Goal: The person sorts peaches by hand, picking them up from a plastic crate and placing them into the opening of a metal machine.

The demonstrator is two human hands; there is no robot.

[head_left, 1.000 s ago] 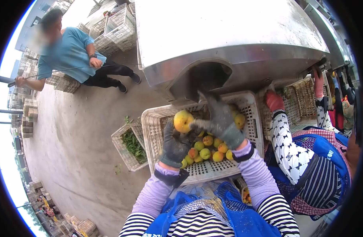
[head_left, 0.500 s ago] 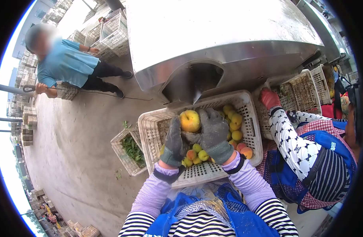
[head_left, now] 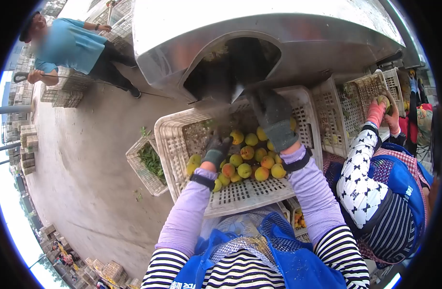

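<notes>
Grey-gloved, the left hand dips among the round yellow and orange peaches heaped in the white slatted plastic crate; whether it grips one I cannot tell. The right hand, gloved alike and well apart from it, stretches over the crate's far end at the dark mouth of the curved steel chute, fingers blurred, grip unclear.

Fruit in the crate below the machine's chute, a smaller crate of leaves to its left.
</notes>
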